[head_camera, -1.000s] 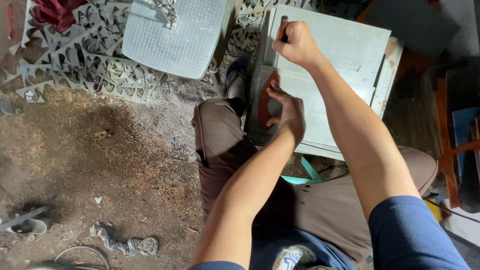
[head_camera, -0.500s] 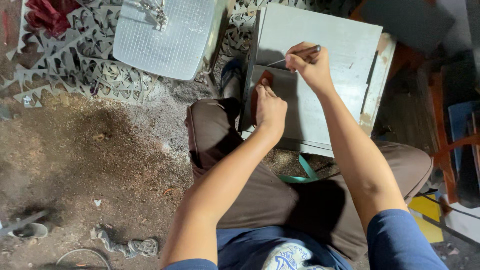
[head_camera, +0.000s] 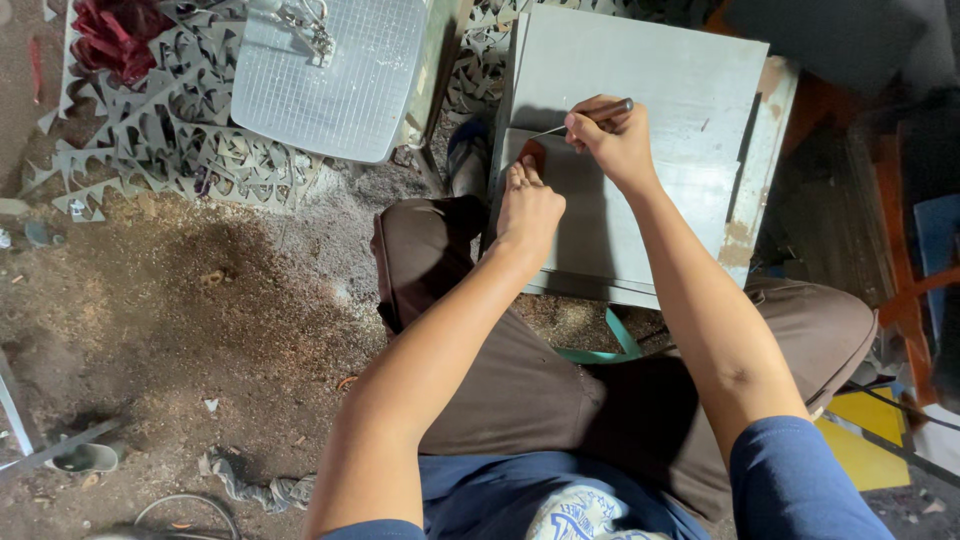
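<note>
Template (head_camera: 533, 155) pressed flat near left edge of board (head_camera: 680, 90) by closed fingers of left hand (head_camera: 527, 205); scriber (head_camera: 590, 115) pinched in right hand (head_camera: 612, 140). Slipped template likely to spoil traced line.

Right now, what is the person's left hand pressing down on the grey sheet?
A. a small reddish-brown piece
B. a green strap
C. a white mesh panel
A: the left hand pins a small reddish-brown piece flat on the grey sheet, fingers over it.
</note>
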